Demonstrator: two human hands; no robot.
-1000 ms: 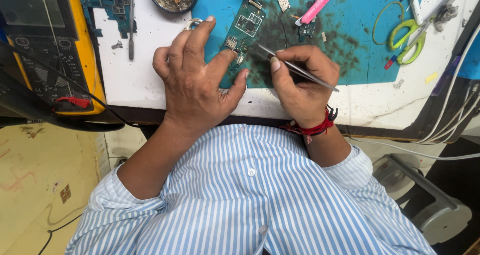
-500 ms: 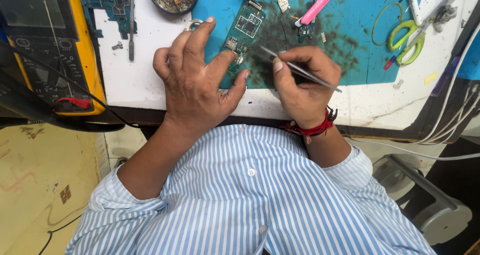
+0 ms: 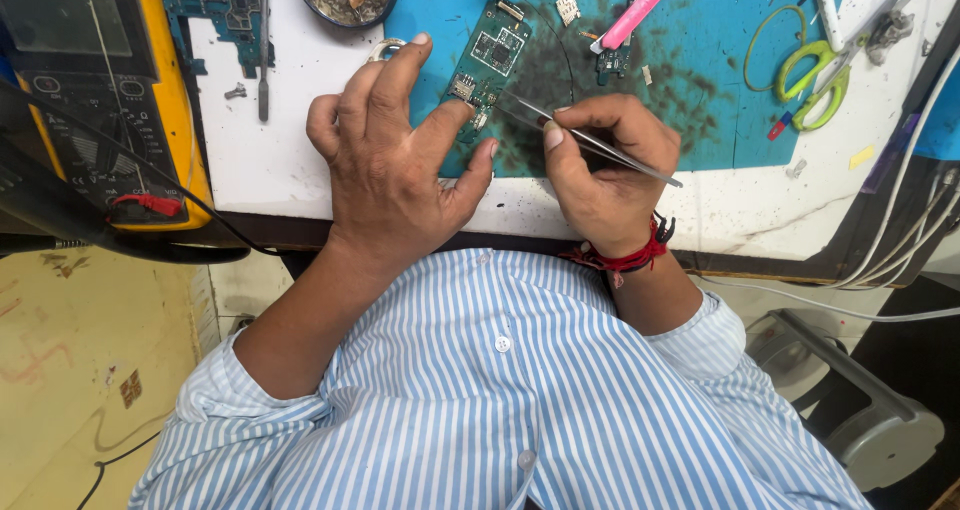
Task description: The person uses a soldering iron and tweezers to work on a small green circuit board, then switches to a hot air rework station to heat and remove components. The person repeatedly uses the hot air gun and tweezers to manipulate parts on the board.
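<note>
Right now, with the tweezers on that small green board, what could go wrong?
1. The left hand pins the green circuit board with fingertips only; a push from the tweezers in the right hand could make it slide on the blue mat.
2. The fine tips might scratch tiny parts.
3. Loose bits near the pink tool might get knocked away.

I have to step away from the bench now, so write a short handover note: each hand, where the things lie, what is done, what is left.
Left hand: fingers pin the green circuit board flat on the blue mat.
Right hand: grips metal tweezers, tips at the board's lower edge.
Nearby: pink tool and green scissors on the mat, yellow multimeter far left, a second board on the white top.
Done: board placed and steadied.
Left: the tweezer work on the board looks unfinished.
</note>
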